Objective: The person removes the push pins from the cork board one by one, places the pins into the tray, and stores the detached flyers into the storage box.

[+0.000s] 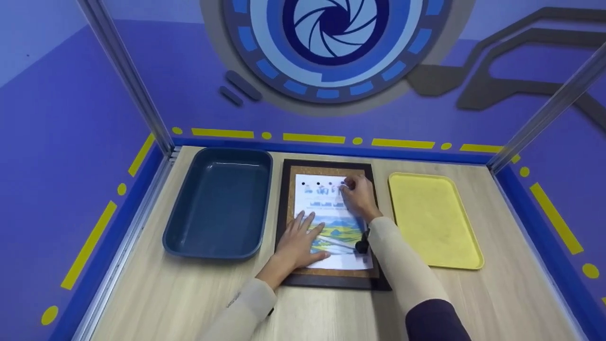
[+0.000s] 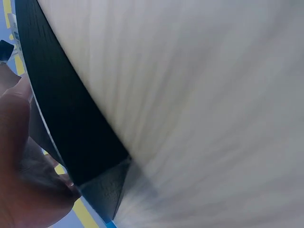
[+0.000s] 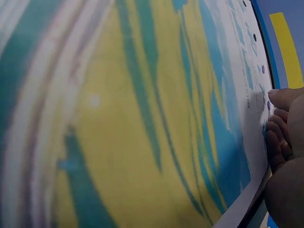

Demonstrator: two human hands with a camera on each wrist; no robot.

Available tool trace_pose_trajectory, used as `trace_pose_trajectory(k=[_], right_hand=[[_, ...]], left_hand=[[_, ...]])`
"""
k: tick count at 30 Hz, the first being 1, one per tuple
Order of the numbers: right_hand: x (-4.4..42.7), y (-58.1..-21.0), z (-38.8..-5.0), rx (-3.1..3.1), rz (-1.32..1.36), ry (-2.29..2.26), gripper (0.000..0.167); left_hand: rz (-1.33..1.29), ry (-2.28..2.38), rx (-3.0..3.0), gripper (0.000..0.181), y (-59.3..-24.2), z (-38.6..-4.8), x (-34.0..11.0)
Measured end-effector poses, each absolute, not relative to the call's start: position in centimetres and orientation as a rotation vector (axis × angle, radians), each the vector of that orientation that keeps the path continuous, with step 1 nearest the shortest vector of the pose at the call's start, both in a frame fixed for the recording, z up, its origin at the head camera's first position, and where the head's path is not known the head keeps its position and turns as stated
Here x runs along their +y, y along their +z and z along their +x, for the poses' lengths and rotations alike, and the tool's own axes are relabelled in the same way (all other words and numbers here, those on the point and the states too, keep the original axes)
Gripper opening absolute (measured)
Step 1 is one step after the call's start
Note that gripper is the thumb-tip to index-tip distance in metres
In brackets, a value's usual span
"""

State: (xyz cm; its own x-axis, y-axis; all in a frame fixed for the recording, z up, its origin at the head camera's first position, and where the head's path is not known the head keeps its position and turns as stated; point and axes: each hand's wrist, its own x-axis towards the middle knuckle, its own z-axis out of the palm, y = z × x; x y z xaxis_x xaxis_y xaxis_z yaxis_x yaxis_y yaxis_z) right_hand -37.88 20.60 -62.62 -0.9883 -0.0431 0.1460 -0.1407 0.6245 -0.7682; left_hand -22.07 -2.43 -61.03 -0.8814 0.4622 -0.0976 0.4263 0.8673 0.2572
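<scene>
A printed sheet (image 1: 331, 262) with a landscape picture lies on a dark-framed cork board (image 1: 326, 171). Along the sheet's top edge runs a row of small round pushpins, black ones (image 1: 318, 183) at the left and purple ones (image 3: 263, 70) at the right. My left hand (image 1: 297, 244) rests with fingers spread on the sheet's lower left part. With curled fingers, my right hand (image 1: 360, 195) pinches a purple pushpin (image 3: 269, 105) near the top right; the fingers partly cover it. The left wrist view shows mostly the frame's side (image 2: 71, 104) and the tabletop.
To the left of the board stands a deep dark blue tray (image 1: 218, 253). A shallow yellow tray (image 1: 433, 218) lies to the right. Blue printed walls (image 1: 189, 85) enclose the wooden table (image 1: 331, 312) at the back and sides, with metal posts (image 1: 128, 71) in the corners.
</scene>
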Motion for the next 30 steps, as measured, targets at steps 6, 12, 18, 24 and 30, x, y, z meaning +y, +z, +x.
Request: trace_pose_trajectory(k=[6, 12, 18, 24, 30], right_hand=[[20.78, -62.88, -37.84, -2.723, 0.091, 1.383, 0.018], [20.75, -62.67, -38.1, -2.724, 0.065, 1.456, 0.011], [20.7, -62.42, -38.5, -2.75, 0.055, 1.386, 0.008], [20.51, -62.51, -38.6, -2.729, 0.036, 1.393, 0.005], [20.31, -62.78, -38.71, -2.752, -0.027, 1.351, 0.005]], left_hand=[[0.677, 0.364, 2.872, 0.084, -61.14, -22.09, -2.34], [0.674, 0.396, 2.871, 0.084, -61.04, -22.08, -2.42], [0.683, 0.383, 2.876, 0.084, -60.92, -22.2, -2.45], [0.677, 0.413, 2.878, 0.084, -61.12, -22.28, -2.49], [0.671, 0.434, 2.852, 0.085, -61.11, -22.11, -2.44]])
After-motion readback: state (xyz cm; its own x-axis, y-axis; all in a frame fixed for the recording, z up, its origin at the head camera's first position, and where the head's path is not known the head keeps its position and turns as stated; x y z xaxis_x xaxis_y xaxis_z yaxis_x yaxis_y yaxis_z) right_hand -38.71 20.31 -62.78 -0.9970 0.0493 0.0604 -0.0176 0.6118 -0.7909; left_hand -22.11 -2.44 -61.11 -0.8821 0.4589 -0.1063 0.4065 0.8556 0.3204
